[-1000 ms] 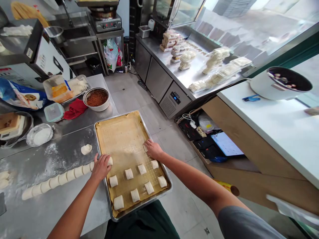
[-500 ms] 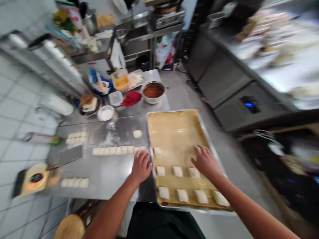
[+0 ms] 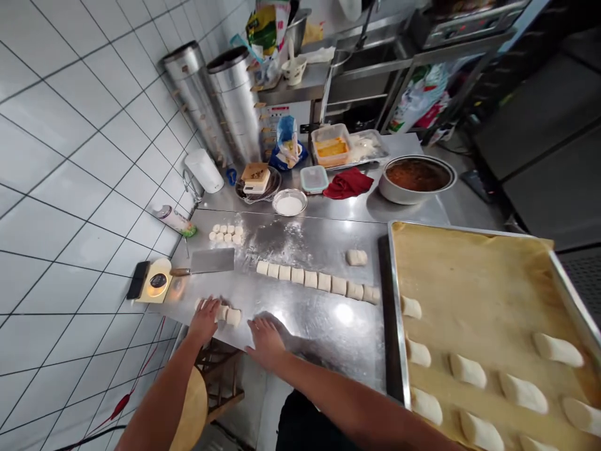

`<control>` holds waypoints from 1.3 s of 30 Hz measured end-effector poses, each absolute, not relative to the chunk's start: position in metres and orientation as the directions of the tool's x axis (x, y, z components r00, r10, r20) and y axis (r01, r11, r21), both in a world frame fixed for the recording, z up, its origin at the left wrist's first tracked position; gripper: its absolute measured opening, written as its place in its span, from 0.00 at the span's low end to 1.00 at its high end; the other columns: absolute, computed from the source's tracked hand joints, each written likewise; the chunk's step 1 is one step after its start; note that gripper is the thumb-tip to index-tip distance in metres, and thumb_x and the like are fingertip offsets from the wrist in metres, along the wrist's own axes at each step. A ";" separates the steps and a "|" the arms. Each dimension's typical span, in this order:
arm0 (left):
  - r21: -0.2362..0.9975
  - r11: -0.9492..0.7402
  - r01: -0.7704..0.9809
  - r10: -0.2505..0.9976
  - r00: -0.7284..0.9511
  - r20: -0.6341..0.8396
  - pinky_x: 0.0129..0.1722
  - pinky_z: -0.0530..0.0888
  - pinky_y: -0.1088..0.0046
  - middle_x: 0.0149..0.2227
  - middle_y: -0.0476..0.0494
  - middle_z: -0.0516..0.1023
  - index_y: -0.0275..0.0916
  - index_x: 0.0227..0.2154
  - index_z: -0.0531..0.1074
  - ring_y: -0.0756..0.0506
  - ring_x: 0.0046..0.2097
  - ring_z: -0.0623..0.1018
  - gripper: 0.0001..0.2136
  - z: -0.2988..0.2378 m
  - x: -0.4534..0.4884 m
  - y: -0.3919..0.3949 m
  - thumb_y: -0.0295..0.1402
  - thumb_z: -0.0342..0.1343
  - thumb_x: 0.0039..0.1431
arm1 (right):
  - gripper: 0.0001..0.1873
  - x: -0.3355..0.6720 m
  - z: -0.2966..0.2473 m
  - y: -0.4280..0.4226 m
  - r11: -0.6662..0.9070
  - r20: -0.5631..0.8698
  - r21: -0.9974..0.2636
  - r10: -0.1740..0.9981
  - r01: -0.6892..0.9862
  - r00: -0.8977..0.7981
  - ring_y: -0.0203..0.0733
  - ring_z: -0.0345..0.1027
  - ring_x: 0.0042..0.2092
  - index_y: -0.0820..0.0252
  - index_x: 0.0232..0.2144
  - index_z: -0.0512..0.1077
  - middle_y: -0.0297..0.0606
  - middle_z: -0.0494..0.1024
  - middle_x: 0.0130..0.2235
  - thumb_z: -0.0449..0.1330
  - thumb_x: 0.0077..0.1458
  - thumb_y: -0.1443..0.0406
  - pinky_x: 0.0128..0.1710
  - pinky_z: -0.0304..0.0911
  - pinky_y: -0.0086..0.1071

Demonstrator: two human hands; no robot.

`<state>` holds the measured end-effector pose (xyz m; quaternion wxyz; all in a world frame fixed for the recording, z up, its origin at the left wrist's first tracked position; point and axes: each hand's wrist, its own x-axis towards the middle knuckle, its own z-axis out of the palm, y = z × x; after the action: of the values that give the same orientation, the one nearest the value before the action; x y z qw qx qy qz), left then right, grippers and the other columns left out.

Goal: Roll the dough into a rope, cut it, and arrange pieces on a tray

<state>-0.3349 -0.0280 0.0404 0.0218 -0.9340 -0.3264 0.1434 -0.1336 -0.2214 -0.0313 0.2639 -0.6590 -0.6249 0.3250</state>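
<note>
My left hand [image 3: 205, 318] lies palm down over a short row of dough pieces [image 3: 229, 315] at the near left edge of the steel table [image 3: 319, 326], fingers spread. A little to the right, my right hand [image 3: 265, 338] rests flat on the bare steel with its fingers apart, holding nothing. A longer row of cut dough pieces [image 3: 315, 280] runs across the middle of the table. At the right stands a baking tray [image 3: 393, 313] lined with brown paper, with several dough pieces [image 3: 466, 371] set on it.
A cleaver [image 3: 208, 262] and a small scale [image 3: 154, 282] lie at the left. Behind are a cluster of small dough rounds [image 3: 225, 233], a flour dish [image 3: 289, 203], a red cloth [image 3: 348, 184] and a bowl of brown filling [image 3: 416, 178]. A wooden stool [image 3: 193, 407] stands below.
Both hands left the tray and moved left across the table to the short dough row at its near left edge. The view swung left with them.
</note>
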 end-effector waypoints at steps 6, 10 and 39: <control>-0.039 -0.855 0.517 0.501 0.806 -0.315 0.76 0.55 0.53 0.64 0.42 0.75 0.44 0.63 0.68 0.41 0.73 0.63 0.32 0.008 -0.331 0.000 0.24 0.55 0.53 | 0.33 -0.175 -0.033 -0.112 -0.078 -0.107 -0.670 0.994 0.738 0.008 0.63 0.64 0.61 0.61 0.61 0.68 0.55 0.72 0.60 0.65 0.55 0.56 0.61 0.63 0.54; 0.004 -0.865 0.502 0.476 0.822 -0.312 0.73 0.62 0.53 0.61 0.44 0.78 0.47 0.61 0.70 0.41 0.69 0.70 0.30 0.013 -0.334 0.002 0.25 0.52 0.54 | 0.25 -0.170 -0.031 -0.127 -0.091 -0.132 -0.643 0.991 0.761 0.007 0.59 0.67 0.58 0.62 0.53 0.73 0.52 0.74 0.56 0.65 0.54 0.59 0.58 0.65 0.48; 0.235 -0.969 0.072 0.017 0.973 -0.229 0.59 0.68 0.55 0.54 0.36 0.77 0.39 0.57 0.70 0.36 0.57 0.74 0.24 -0.162 0.241 -0.471 0.27 0.59 0.56 | 0.25 0.374 -0.192 -0.668 -0.468 -0.198 -0.541 0.878 0.699 0.435 0.52 0.67 0.54 0.63 0.53 0.72 0.50 0.72 0.54 0.65 0.52 0.66 0.56 0.67 0.42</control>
<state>0.2411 -0.4707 -0.1621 -0.1215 -0.9858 -0.0224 0.1135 0.3736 -0.6677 -0.1916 0.1932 -0.8246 -0.4782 0.2323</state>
